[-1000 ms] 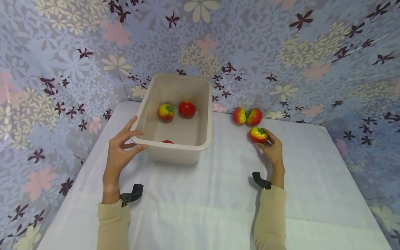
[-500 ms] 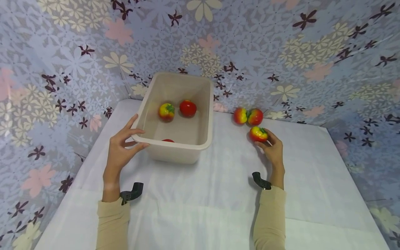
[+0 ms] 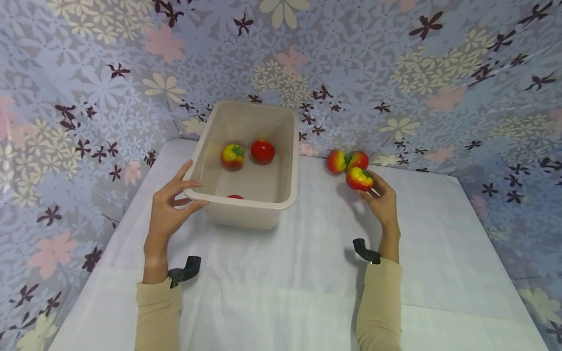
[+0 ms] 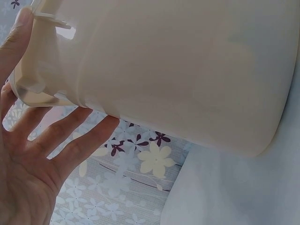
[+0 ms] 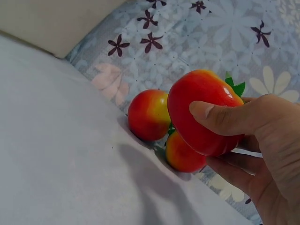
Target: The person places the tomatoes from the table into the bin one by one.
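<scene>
My right hand (image 3: 383, 197) pinches a red-and-yellow toy fruit (image 3: 360, 179) with a green leafy top, between thumb and fingers. The right wrist view shows this fruit (image 5: 201, 112) above the white cloth, its shadow below. Behind it two similar fruits, the left one (image 3: 336, 162) and the right one (image 3: 357, 159), lie side by side, the right one partly covered. My left hand (image 3: 169, 207) grips the near left corner of a beige plastic bin (image 3: 246, 214), thumb at the front rim and fingers along the side. In the left wrist view these fingers (image 4: 89, 136) touch the bin's outer wall.
Inside the bin lie a yellow-red fruit (image 3: 233, 157) and a red one (image 3: 263, 151); another red one (image 3: 235, 197) is mostly hidden by the front wall. White cloth (image 3: 281, 302) covers the table, which meets a flower-patterned wall (image 3: 351, 73) at the back.
The right hand has raised the toy fruit off the cloth and moved it slightly back, towards the two others. The left hand and the bin stay where they were.
</scene>
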### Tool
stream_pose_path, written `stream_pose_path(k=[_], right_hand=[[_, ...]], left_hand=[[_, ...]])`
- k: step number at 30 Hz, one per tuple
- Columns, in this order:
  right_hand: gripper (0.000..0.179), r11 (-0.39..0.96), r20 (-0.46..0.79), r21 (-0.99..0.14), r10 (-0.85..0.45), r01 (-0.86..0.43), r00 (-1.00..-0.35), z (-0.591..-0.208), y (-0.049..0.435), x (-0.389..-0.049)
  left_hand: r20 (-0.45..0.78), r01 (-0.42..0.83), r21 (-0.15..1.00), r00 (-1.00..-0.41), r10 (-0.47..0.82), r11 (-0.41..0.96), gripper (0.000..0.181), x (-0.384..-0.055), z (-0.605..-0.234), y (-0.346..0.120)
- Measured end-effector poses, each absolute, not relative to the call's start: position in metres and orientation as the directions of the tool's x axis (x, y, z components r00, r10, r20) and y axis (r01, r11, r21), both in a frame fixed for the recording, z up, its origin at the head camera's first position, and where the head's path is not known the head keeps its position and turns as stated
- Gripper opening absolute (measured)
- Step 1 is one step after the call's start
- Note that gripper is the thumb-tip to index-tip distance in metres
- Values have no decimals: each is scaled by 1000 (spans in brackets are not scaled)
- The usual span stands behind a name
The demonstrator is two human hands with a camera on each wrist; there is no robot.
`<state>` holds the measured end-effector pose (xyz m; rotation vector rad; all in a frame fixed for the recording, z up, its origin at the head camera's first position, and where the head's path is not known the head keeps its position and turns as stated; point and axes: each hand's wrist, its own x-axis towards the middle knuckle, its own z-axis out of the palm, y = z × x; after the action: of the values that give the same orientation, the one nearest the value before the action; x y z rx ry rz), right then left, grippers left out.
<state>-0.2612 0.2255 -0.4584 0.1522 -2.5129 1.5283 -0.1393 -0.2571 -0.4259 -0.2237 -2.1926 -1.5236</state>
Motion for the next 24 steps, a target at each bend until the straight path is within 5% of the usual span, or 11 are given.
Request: stream_pose_path(k=[16,24], right_hand=[[64,444,248,-869,8,-218,-969,-472,222,-277],[61,401,307,-869,-21,-289,-952,-442,196,-262]], left_hand=[[443,368,851,-887,-133,375,39,-140,-426,-256],[447,374,849,-884,-132,373,39,-140,-425,-256]])
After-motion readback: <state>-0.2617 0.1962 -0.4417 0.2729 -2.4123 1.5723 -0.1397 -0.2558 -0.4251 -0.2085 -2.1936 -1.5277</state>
